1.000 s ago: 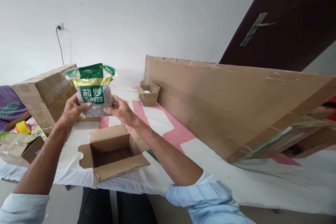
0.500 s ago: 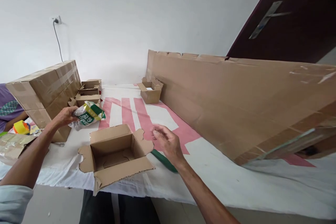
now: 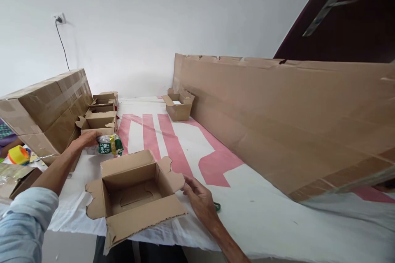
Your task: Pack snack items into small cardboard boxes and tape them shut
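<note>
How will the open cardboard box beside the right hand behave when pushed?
The cardboard box is probably light, looking thin-walled. Its splayed flaps would likely bend first. Its broad, low shape suggests sliding rather than tipping.

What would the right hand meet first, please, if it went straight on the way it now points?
Most likely the side flap of the open box; the right hand is close by its edge and may already touch it, though depth is hard to judge.
</note>
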